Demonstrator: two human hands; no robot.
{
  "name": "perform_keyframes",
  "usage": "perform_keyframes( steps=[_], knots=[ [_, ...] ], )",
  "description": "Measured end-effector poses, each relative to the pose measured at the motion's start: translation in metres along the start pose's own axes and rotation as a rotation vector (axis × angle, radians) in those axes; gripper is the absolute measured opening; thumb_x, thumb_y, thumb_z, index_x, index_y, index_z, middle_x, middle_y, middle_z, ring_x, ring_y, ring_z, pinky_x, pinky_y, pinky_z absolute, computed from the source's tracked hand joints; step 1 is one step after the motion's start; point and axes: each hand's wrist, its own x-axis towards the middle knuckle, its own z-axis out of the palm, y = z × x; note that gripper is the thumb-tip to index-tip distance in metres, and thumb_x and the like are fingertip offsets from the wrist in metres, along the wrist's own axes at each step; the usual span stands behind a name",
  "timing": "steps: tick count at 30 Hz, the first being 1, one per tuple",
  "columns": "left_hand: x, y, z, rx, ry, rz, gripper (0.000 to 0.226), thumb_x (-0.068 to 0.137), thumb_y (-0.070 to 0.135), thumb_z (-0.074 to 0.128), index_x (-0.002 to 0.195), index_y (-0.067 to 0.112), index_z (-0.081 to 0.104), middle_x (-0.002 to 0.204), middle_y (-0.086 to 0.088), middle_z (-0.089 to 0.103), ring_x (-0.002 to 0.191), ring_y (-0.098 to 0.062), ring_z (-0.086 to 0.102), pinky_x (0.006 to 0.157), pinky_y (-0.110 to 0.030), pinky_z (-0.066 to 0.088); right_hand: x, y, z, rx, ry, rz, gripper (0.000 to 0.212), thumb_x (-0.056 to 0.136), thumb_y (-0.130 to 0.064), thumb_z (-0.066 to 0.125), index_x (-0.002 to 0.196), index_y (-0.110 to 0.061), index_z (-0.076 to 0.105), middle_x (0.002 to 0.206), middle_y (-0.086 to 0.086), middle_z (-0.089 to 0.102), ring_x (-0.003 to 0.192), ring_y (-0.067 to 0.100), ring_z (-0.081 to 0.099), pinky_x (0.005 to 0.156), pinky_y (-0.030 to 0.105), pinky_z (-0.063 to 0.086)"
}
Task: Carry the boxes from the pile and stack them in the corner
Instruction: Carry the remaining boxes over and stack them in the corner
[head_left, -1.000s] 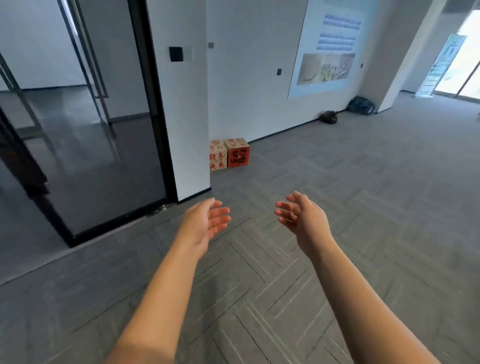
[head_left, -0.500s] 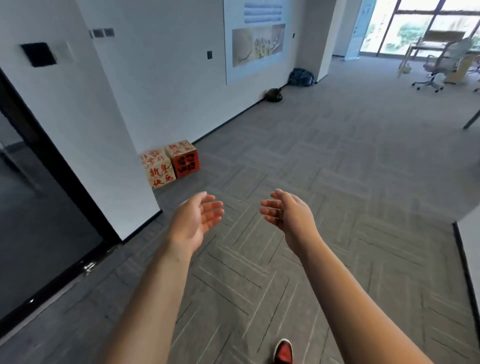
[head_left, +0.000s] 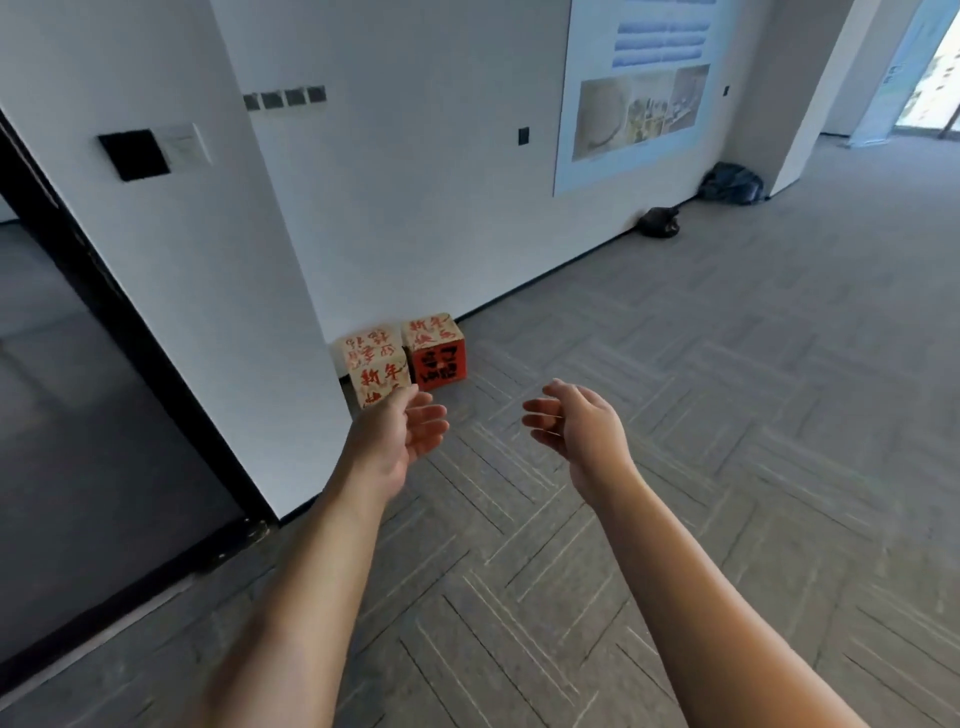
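Grey carpet (head_left: 727, 415) spreads ahead of me to the white wall (head_left: 415, 208). In the corner at its foot sit 2 boxes, touching side by side: the cream box (head_left: 376, 371) left, the red-fronted box (head_left: 439, 358) right. My left hand (head_left: 397, 439) and right hand (head_left: 576, 431) are held out apart, palms facing, fingers relaxed, both empty.

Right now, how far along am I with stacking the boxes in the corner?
Done: a cream box and a red-fronted box sit side by side in the corner, not stacked. In hand: nothing; left hand and right hand are open, empty. Left: stacking; the pile is out of view, so the count is unclear.
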Motion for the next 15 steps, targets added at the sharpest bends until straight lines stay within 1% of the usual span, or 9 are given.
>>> perform_keyframes(
  steps=[2,5,8,11,13,15],
  knots=[
    [0.042,0.007,-0.002,-0.023,0.022,-0.003,0.031,0.103,0.024,0.052,0.116,-0.003,0.063,0.102,-0.02,0.071,0.085,-0.027,0.069,0.077,-0.037,0.055,0.042,-0.007,0.02,-0.026,-0.035,0.003,0.017,0.106,-0.023,0.058,0.112,-0.009,0.066,0.1,0.013,0.078,0.087,0.025,0.073,0.09,0.043,0.059],
    [0.116,0.016,-0.01,-0.068,0.054,-0.015,0.034,0.102,0.024,0.055,0.12,-0.005,0.063,0.101,-0.019,0.073,0.087,-0.028,0.07,0.077,-0.037,0.056,0.113,-0.01,0.053,-0.074,-0.068,0.005,0.018,0.107,-0.022,0.056,0.112,-0.008,0.066,0.1,0.013,0.077,0.088,0.026,0.073,0.091,0.043,0.059],
    [0.197,0.032,-0.024,-0.145,0.098,-0.018,0.033,0.104,0.024,0.051,0.117,-0.003,0.064,0.102,-0.02,0.072,0.088,-0.029,0.069,0.08,-0.038,0.056,0.192,-0.013,0.089,-0.117,-0.078,0.013,0.02,0.107,-0.022,0.056,0.114,-0.006,0.066,0.104,0.015,0.077,0.09,0.026,0.073,0.089,0.042,0.06],
    [0.284,0.057,-0.028,-0.171,0.159,-0.051,0.03,0.103,0.024,0.051,0.112,-0.002,0.065,0.105,-0.023,0.07,0.09,-0.03,0.067,0.085,-0.04,0.055,0.272,-0.026,0.119,-0.151,-0.062,0.016,0.019,0.108,-0.022,0.055,0.111,-0.007,0.067,0.105,0.016,0.077,0.088,0.026,0.073,0.089,0.042,0.059],
    [0.336,0.079,-0.018,-0.168,0.144,-0.066,0.03,0.103,0.024,0.05,0.108,-0.001,0.065,0.103,-0.022,0.07,0.089,-0.029,0.066,0.082,-0.039,0.055,0.319,-0.041,0.134,-0.146,-0.043,0.007,0.019,0.108,-0.022,0.055,0.109,-0.007,0.067,0.103,0.016,0.077,0.087,0.025,0.073,0.089,0.042,0.059],
    [0.386,0.102,0.0,-0.147,0.11,-0.051,0.029,0.104,0.025,0.048,0.103,0.001,0.065,0.097,-0.02,0.07,0.085,-0.028,0.066,0.079,-0.038,0.054,0.365,-0.056,0.147,-0.13,-0.031,-0.005,0.019,0.108,-0.022,0.055,0.108,-0.008,0.067,0.103,0.015,0.077,0.087,0.025,0.073,0.089,0.042,0.059]
  ],
)
